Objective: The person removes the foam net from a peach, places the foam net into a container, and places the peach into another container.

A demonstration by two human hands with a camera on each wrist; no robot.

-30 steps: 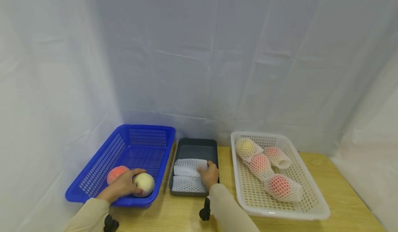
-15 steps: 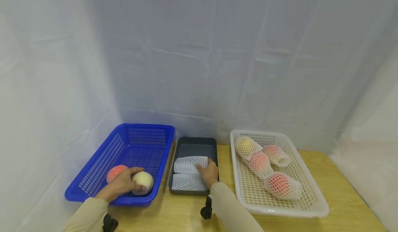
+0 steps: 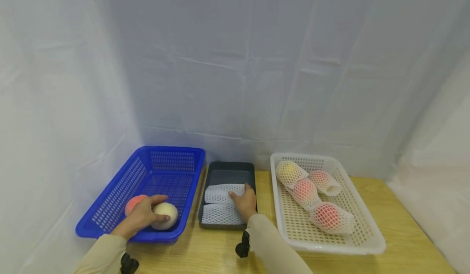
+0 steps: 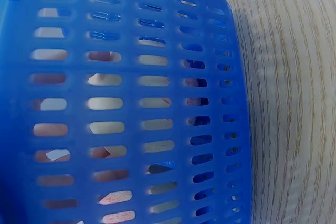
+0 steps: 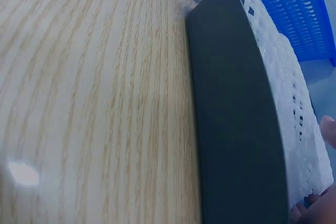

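Note:
Inside the blue basket (image 3: 176,180), my left hand (image 3: 141,217) grips a pale yellow peach (image 3: 169,221), with the thumb along its front and fingers over its far side. A pinkish-red peach (image 3: 135,204) sits just left, partly behind that hand. In the left wrist view the basket wall (image 4: 131,90) covers most of the hand and fruit. My right hand (image 3: 247,202) pinches the right end of a white foam net sleeve (image 3: 220,193) in the dark grey tray (image 3: 231,172). A second foam net sleeve (image 3: 220,215) lies flat in front of it.
On the right stands a white basket (image 3: 367,225) holding several fruits in foam nets, such as a red netted one (image 3: 328,217). All containers stand on a wooden table (image 3: 205,255). White sheeting (image 3: 235,82) hangs behind and at both sides.
The left hand and the pale yellow peach have shifted slightly left within the blue basket. The right hand's thumb has come a little further left over the upper foam net sleeve.

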